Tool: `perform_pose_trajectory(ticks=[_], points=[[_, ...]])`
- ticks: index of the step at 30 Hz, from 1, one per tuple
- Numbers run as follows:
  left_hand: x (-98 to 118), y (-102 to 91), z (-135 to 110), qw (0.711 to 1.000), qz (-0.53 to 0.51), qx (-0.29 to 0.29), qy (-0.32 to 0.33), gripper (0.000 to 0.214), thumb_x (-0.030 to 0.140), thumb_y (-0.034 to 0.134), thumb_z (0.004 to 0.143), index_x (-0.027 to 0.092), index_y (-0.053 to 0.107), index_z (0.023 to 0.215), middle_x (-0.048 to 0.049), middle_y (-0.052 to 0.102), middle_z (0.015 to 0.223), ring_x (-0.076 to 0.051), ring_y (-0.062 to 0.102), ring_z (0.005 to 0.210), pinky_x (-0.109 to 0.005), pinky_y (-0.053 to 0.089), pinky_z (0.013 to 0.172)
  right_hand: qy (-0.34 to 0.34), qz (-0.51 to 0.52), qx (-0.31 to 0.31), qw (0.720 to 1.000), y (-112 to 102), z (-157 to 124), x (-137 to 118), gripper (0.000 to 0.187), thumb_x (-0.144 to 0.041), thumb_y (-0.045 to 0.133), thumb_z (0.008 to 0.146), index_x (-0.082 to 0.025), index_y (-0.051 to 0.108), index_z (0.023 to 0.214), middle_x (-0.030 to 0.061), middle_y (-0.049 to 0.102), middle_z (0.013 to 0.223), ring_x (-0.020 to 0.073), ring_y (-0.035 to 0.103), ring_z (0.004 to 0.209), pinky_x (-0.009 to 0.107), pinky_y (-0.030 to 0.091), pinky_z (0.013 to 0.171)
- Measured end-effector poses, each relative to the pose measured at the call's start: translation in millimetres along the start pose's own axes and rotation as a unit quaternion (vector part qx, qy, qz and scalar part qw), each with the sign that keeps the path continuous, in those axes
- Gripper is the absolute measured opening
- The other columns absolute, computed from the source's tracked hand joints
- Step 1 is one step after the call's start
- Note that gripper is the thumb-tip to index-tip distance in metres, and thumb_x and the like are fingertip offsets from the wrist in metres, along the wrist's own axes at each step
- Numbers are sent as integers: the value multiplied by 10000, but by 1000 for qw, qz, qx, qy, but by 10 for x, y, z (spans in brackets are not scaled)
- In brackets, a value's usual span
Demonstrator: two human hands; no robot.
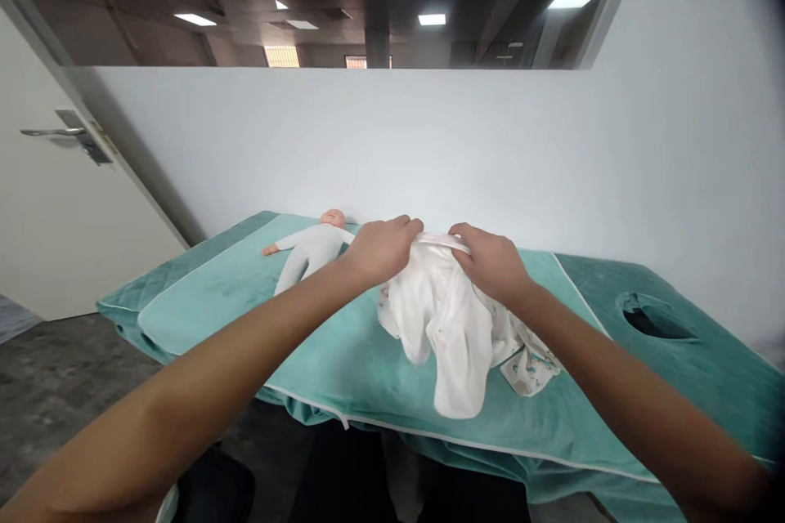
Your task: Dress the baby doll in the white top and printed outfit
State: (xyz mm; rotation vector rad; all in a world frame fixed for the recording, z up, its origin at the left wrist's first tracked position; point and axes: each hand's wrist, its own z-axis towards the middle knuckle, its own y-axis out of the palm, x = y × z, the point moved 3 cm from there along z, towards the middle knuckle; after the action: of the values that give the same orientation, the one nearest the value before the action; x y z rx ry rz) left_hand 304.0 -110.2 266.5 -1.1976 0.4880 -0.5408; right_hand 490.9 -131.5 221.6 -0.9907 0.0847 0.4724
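White footed baby pants [457, 335] hang from my two hands over the green bed, the waistband stretched between them. My left hand [386, 248] pinches one end of the waistband, its fingers closed. At the other end, my right hand [491, 260] grips the band between thumb and fingers. Behind and below the pants lies a printed white cloth [532, 366], crumpled and partly hidden. A baby doll [316, 243] in a pale suit lies on its back to the left of my left hand, partly covered by my forearm.
The bed's green cover [343, 359] has a light piped edge. A face hole [656, 317] opens at the bed's right end. Behind stands a white wall [368, 139] with a window [343, 0] above. A door [74, 180] with a metal handle is at the left.
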Motion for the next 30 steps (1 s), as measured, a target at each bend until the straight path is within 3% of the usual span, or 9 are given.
perform_pose_trajectory(ticks=[4,7,12,16,20,25,30], points=[[-253,142,120,997,33,-42,-47,357,55,431,803,200,654,1042,-82,676,996,-240,660,872,-336,455,712,58,-50,-58,995,36,8,332,326,-215,426,908,-270,607,1174,37,716,995,227,625,868,294,377,691],[-442,272,162,995,23,-56,-79,365,64,453,780,198,676,1036,-90,692,998,-249,656,912,-328,457,716,88,-37,-58,994,72,-42,536,355,-170,424,873,-266,618,1155,39,713,1109,235,630,970,295,406,743],[-720,507,135,987,-99,-78,-101,309,224,450,864,239,688,1062,-51,725,1008,-223,657,934,-297,471,762,136,-3,-56,989,195,-193,876,344,-181,427,854,-266,640,1111,39,726,1019,222,637,897,283,424,727],[-886,585,86,981,-161,-47,-95,320,336,404,907,238,658,1074,-36,724,1076,-224,654,963,-302,470,767,178,-9,-58,982,274,-266,1106,302,-260,459,864,-272,669,1082,34,729,972,224,633,873,284,430,740],[-1064,711,81,985,-88,-33,-143,360,391,378,932,230,613,1153,-81,724,1048,-261,669,932,-337,472,733,202,-32,-97,974,297,-250,1159,264,-332,505,854,-252,702,1010,43,737,981,230,630,876,283,421,726],[-1277,1245,170,974,-15,-123,-190,449,521,360,943,238,626,1169,-123,715,1106,-307,658,1048,-390,494,836,182,-29,-202,962,546,-140,1121,276,-389,498,892,-207,701,846,63,741,940,223,636,854,277,416,712],[-1471,1950,348,953,-9,-183,-240,495,532,371,942,201,626,1209,-182,679,1199,-319,638,1120,-407,498,886,204,-113,-273,933,1222,-11,1324,375,-495,456,944,-215,680,1053,106,715,1115,266,643,983,310,435,748]])
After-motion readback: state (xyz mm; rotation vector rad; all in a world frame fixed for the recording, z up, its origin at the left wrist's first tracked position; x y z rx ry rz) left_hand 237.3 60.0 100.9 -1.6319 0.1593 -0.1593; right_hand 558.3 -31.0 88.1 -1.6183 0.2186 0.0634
